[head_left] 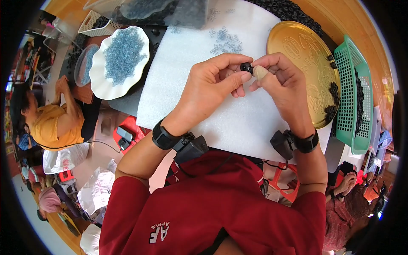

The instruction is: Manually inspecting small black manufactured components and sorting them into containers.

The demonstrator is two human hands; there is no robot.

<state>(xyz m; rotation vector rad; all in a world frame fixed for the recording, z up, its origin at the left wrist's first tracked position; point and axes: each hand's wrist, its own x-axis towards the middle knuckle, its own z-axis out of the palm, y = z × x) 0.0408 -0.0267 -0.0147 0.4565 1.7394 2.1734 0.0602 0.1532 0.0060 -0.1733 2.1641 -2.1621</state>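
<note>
Head view: left hand [207, 84] pinches black piece [245, 66].

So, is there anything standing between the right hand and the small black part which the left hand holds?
Nothing visible does: the right hand is close beside the round black part in the left hand. Whether its fingers touch it is unclear.

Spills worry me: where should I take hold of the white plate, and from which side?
Probably the near rim of the white plate, from the wearer's side: that wavy edge is bare, the heaped blue pieces sit inward, and a round tub crowds the left.
</note>
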